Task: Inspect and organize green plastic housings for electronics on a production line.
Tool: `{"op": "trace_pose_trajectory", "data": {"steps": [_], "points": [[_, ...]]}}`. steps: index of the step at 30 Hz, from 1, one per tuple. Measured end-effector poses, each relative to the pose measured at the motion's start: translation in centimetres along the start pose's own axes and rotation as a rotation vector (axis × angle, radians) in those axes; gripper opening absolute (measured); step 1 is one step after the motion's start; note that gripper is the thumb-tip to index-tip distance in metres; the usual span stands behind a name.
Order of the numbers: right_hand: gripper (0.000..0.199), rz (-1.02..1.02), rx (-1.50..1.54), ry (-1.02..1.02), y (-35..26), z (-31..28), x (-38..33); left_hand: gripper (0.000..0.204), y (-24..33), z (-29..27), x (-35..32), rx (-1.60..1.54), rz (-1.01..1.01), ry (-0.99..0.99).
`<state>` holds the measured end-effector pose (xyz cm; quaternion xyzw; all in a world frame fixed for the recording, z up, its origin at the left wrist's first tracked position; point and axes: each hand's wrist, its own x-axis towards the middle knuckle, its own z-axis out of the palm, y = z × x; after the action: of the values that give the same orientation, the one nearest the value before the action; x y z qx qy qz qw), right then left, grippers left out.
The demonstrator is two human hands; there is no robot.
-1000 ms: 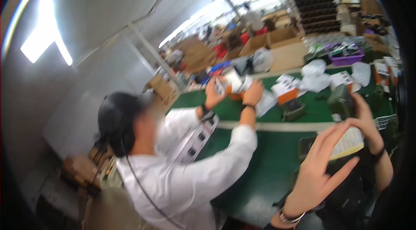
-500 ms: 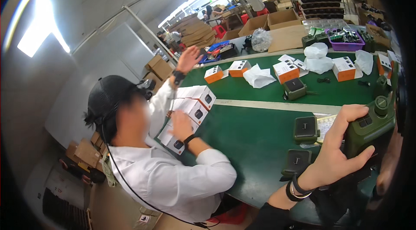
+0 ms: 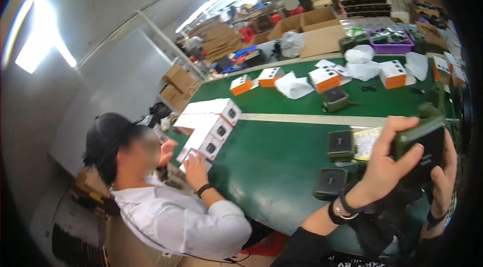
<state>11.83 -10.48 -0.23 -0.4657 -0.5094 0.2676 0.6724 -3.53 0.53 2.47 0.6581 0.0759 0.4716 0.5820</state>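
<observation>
Your left hand (image 3: pixel 387 166) and right hand (image 3: pixel 443 176) both grip the dark green device (image 3: pixel 420 149); keep that hold firm, clear of the boxes (image 3: pixel 334 164) at 9 o'clock on the tabletop (image 3: pixel 271 161).

Device (image 3: pixel 420 149) sitting between left hand (image 3: pixel 385 166) and right hand (image 3: pixel 443 176), above table (image 3: pixel 271 166). Two units (image 3: pixel 337 164) lying left of hands. Row of boxes (image 3: pixel 211 126) lying further left, before seated co-worker (image 3: pixel 166 206). More boxes (image 3: pixel 322 78) lying behind, across dividing strip (image 3: pixel 312 118).

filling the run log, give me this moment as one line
left hand: grips dark green device | right hand: supports same device | table: two dark square units nearby | co-worker: hand on white boxes
</observation>
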Motion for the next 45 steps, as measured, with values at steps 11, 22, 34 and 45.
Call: {"op": "trace_pose_trajectory", "data": {"steps": [11,22,34,45], "points": [[0.065,0.294,0.389,-0.302,-1.9,-2.0,3.1,0.042,-1.4,2.7,1.9,-0.183,-0.138,0.312],[0.068,0.134,0.357,-0.292,-0.4,-1.3,2.8,0.044,-1.1,3.4,1.0,0.034,0.037,0.239],[0.029,-1.166,-1.024,0.123,-0.1,0.8,0.5,0.070,-1.6,2.0,-0.9,-0.275,-0.301,0.133],[0.051,-0.694,-0.389,0.065,-2.1,-1.9,1.5,0.055,-0.5,1.1,-0.3,-0.245,-0.161,0.050]]}}
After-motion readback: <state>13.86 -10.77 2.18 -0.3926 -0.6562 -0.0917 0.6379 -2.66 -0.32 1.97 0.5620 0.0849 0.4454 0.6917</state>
